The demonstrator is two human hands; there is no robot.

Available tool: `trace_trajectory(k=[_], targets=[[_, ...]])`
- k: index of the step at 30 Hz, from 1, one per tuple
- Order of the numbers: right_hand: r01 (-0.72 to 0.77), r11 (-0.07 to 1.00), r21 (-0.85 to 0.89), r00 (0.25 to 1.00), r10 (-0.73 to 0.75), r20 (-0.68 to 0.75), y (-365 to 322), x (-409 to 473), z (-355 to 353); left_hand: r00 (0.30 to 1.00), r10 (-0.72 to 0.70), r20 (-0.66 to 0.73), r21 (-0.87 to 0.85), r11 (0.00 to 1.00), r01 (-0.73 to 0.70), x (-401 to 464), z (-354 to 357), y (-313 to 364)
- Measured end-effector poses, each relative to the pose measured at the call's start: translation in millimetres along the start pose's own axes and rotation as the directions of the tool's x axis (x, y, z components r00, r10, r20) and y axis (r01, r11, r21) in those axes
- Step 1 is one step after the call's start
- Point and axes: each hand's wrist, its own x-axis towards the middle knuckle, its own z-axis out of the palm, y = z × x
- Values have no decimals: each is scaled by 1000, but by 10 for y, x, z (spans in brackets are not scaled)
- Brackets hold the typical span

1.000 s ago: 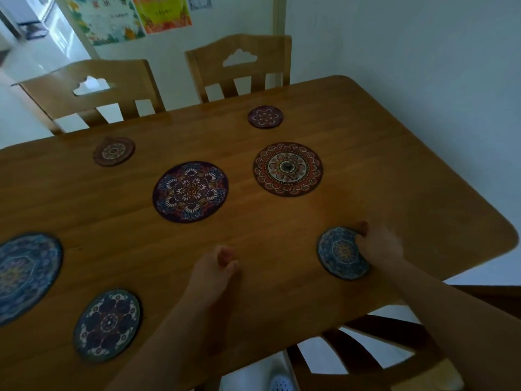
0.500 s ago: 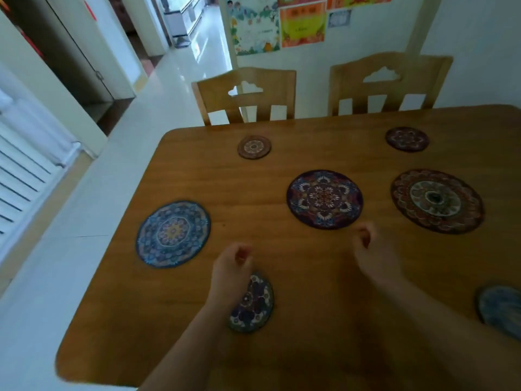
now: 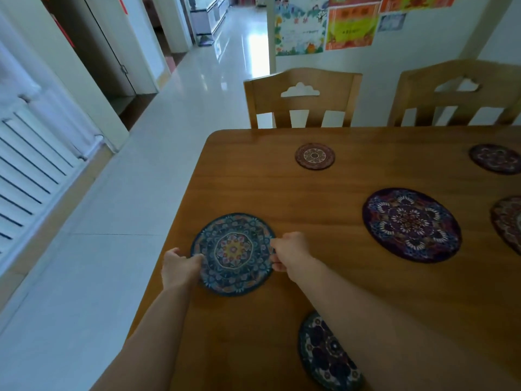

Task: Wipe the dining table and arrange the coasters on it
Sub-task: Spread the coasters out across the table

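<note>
Both hands on the large blue coaster (image 3: pixel 233 253), which lies flat near the left end of the dining table (image 3: pixel 324 190). Left hand (image 3: pixel 178 268) grips its left edge, fingers curled onto the rim. Right hand (image 3: pixel 290 251) pinches the right edge, fingers curled.

Other coasters on the table:
- small red-brown coaster (image 3: pixel 315 156) near the far edge, in front of the left chair (image 3: pixel 301 97)
- large purple coaster (image 3: pixel 411 224) mid-table, well apart from the blue one
- dark floral coaster (image 3: pixel 324 354) at the near edge, partly hidden under the right forearm
- dark small coaster (image 3: pixel 494 158) far right, cut by the frame
- red-patterned coaster (image 3: pixel 509 221) at the right edge, mostly out of frame

Second chair (image 3: pixel 456 94) tucked in beside the first. Posters (image 3: pixel 327 24) on the wall behind. White radiator (image 3: pixel 31 156) on the left wall, glossy tiled floor (image 3: pixel 84 263) next to the table.
</note>
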Motion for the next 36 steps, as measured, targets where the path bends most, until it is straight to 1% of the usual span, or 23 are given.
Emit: trace_trajectory(k=[1,3,4,5,7,10,13,14,16,19,21,24,26,27,28,29,30,31,32,33,34,35,36], targets=[[37,995,-95,999,-38,-6,17,61,70,999,-10,40,-20,1000,10,71,-7,-3],[132,946,-296,990,-140,-8,49,151,114,990,25,136,-52,998,-18,146,12,18],[173,917,-360,982,-188,-8,46,186,91,984,71,166,-48,997,-63,179,36,49],[203,900,-385,974,-228,-20,30,216,34,976,121,183,-54,992,-113,208,68,106],[233,907,-351,956,-279,-87,-37,259,-145,958,193,211,-127,977,-169,240,173,298],[253,935,-249,921,-311,-235,-154,356,-512,931,240,275,-211,960,-185,207,453,669],[242,941,-236,878,-315,-359,-223,477,-860,919,221,327,-218,964,-154,131,835,925],[236,938,-253,866,-321,-384,-237,507,-938,927,205,314,-203,968,-146,117,937,966],[209,940,-270,866,-306,-396,-254,551,-1052,945,198,259,-163,974,-159,95,1123,1009],[153,952,-265,909,-240,-341,-275,587,-1096,956,239,169,-70,971,-230,121,1241,1012],[125,962,-244,930,-199,-309,-271,601,-1097,961,240,134,-45,971,-236,178,1259,994],[144,960,-240,934,-212,-288,-196,636,-1142,961,230,154,-20,973,-230,236,1251,961],[189,945,-268,923,-264,-280,-148,619,-1210,949,262,177,18,963,-269,198,1252,937],[214,914,-343,907,-317,-277,-127,600,-1248,935,315,163,84,940,-331,164,1248,916],[229,854,-467,883,-385,-269,-101,580,-1308,908,395,138,192,889,-416,98,1247,901],[220,755,-618,851,-458,-257,-68,548,-1388,866,486,118,285,819,-498,12,1259,886],[191,634,-749,815,-528,-239,-28,512,-1474,812,572,116,319,753,-576,-100,1280,878],[161,519,-839,778,-590,-216,19,473,-1579,757,634,158,290,703,-649,-220,1320,874],[141,434,-890,754,-630,-188,74,431,-1700,702,671,237,215,669,-712,-359,1375,866],[128,376,-918,742,-650,-163,126,399,-1825,647,688,329,140,642,-754,-496,1441,850],[116,330,-937,745,-653,-137,176,370,-1952,598,682,420,94,623,-777,-618,1512,824],[100,281,-954,754,-647,-111,214,338,-2071,563,667,487,96,600,-794,-714,1580,793],[76,227,-971,768,-634,-88,241,314,-2181,546,659,517,142,563,-814,-782,1649,773]])
